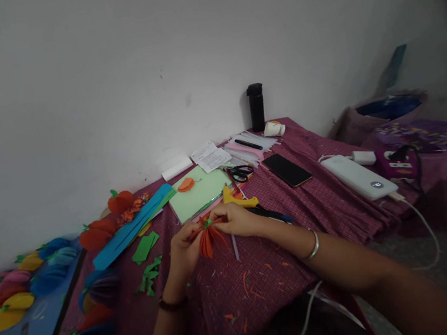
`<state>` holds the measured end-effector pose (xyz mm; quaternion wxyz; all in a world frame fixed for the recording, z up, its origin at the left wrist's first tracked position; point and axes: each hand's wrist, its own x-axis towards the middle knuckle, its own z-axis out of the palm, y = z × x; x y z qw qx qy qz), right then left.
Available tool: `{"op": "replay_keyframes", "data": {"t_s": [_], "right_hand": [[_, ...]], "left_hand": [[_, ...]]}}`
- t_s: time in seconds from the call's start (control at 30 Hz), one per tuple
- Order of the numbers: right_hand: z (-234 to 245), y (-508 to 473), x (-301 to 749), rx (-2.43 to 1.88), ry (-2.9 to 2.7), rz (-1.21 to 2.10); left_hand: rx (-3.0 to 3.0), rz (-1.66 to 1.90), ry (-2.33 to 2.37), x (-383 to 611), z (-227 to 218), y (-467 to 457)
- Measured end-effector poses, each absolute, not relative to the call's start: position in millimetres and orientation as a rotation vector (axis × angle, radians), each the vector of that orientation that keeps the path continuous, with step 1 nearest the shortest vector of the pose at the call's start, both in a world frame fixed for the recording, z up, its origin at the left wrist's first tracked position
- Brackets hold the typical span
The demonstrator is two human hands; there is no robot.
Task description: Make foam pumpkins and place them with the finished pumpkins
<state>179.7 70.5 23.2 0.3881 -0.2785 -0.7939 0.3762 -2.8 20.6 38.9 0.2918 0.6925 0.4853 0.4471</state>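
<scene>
Both my hands hold an orange paper pumpkin with a small green stem over the maroon cloth. My left hand grips its left side with fingers curled. On the pumpkin's top right, my right hand pinches near the stem. A thin white strip lies just below my right hand. Orange paper scraps are scattered on the cloth in front of me.
A yellow glue gun, black scissors, a green sheet, a phone, a white power bank and a black bottle lie beyond. Blue paper strips and finished paper pumpkins sit left.
</scene>
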Motion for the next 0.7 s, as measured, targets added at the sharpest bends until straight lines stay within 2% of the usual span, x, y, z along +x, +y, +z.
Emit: {"op": "replay_keyframes", "data": {"t_s": [0.1, 0.7], "right_hand": [[22.2, 67.9, 177.5, -0.703, -1.969, 1.12], [31.7, 63.1, 177.6, -0.545, -1.689, 1.554]], "left_hand": [[1.741, 1.172, 1.333, -0.2, 39.0, 19.4], [1.688, 1.193, 1.26, 2.5, 42.9, 15.7]]}}
